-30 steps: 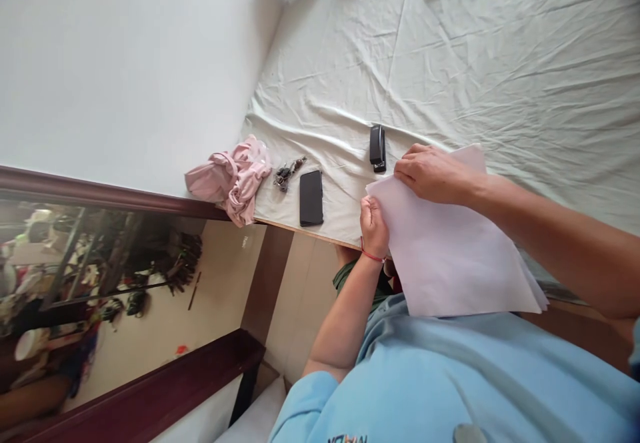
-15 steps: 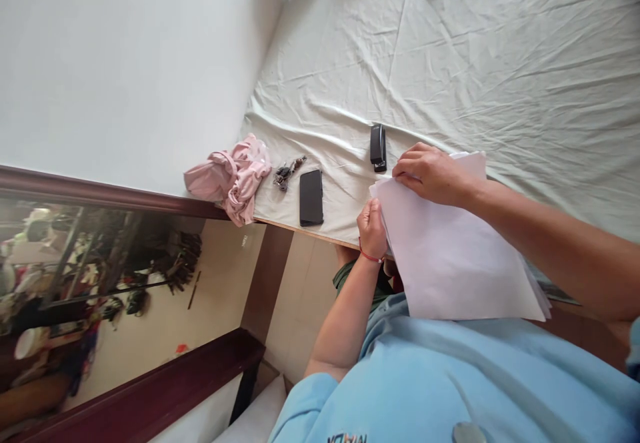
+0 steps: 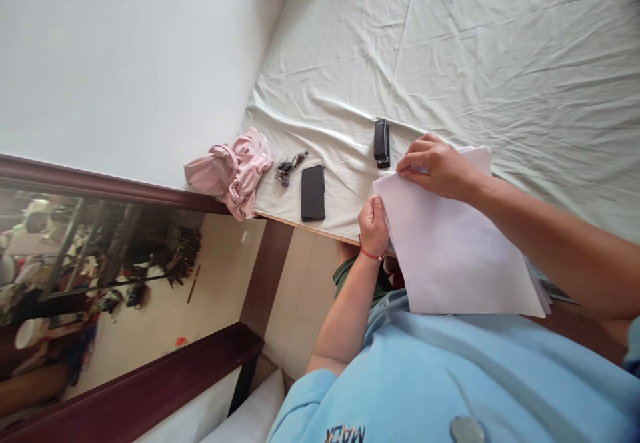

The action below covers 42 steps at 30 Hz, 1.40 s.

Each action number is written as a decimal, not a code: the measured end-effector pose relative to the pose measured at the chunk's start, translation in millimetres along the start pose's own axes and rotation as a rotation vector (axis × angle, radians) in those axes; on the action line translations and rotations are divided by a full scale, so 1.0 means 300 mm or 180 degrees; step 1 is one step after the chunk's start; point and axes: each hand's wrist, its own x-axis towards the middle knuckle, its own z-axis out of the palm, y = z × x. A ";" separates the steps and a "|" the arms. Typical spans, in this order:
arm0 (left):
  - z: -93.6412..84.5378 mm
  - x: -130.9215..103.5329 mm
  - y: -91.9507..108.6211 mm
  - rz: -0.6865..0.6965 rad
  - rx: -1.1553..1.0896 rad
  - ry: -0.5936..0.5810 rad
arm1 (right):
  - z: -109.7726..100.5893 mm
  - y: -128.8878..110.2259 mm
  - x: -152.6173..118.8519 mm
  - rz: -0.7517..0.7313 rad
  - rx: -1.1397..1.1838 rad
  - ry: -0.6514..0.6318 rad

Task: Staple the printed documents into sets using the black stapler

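Observation:
A stack of white paper sheets (image 3: 455, 256) lies tilted over the table's front edge, its lower end against my blue shirt. With a red band on the wrist, my left hand (image 3: 373, 226) is closed on the stack's left edge, the thumb uppermost. My right hand (image 3: 437, 166) reaches across the top of the sheets, its fingertips pinching near the upper left corner. Part of the upper edge is hidden under that hand. Just beyond the corner, a black stapler (image 3: 382, 143) rests on the cloth, touched by neither hand.
Left of the stapler lie a black phone (image 3: 313, 193), a bunch of keys (image 3: 287, 169) and a crumpled pink cloth (image 3: 235, 169). A wrinkled pale sheet (image 3: 475, 63) covers the table. A white wall (image 3: 125, 69) and a framed mirror-like panel (image 3: 150, 263) stand at left.
Both hands keep their hold on the paper with hardly any movement. The whole view has shifted slightly, so the table items appear a little higher.

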 end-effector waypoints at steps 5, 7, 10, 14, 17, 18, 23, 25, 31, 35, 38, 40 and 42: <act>-0.001 0.002 -0.002 -0.0014 -0.0069 0.0071 | -0.020 -0.015 0.015 0.0139 -0.0048 -0.0160; 0.000 0.002 -0.003 -0.0106 -0.0205 0.0079 | -0.024 -0.016 0.017 0.0139 -0.0033 -0.0184; 0.001 0.002 -0.002 -0.0206 -0.0336 0.0085 | -0.025 -0.010 0.018 0.0056 -0.0066 -0.0154; -0.001 0.004 -0.002 -0.0093 -0.0069 0.0083 | -0.022 0.004 0.020 -0.0112 -0.0144 -0.0073; -0.002 0.006 -0.006 0.0016 0.0097 0.0126 | -0.020 0.011 0.019 -0.0185 -0.0174 -0.0049; -0.002 0.007 -0.009 0.0044 0.0129 0.0136 | -0.019 0.012 0.019 -0.0191 -0.0201 -0.0021; 0.004 0.008 -0.015 0.0063 0.0097 0.0123 | -0.010 0.003 0.019 -0.0159 -0.0436 0.0096; 0.008 0.007 -0.015 0.0032 0.0025 0.0163 | -0.007 -0.004 0.021 -0.0146 -0.0534 0.0005; 0.012 0.005 -0.011 -0.0074 -0.0192 0.0233 | -0.005 -0.014 0.028 -0.0146 -0.0668 -0.0158; 0.012 0.003 0.000 -0.0238 -0.0159 0.0245 | 0.002 -0.011 0.031 -0.0157 -0.0677 -0.0181; 0.015 0.000 0.011 -0.0144 -0.0227 0.0190 | 0.004 -0.013 0.034 -0.0157 -0.0666 -0.0176; 0.019 -0.003 0.016 -0.0022 -0.0254 0.0232 | 0.003 -0.016 0.035 -0.0164 -0.0650 -0.0166; 0.021 -0.005 0.017 0.0033 -0.0278 0.0233 | 0.003 -0.019 0.037 -0.0161 -0.0639 -0.0175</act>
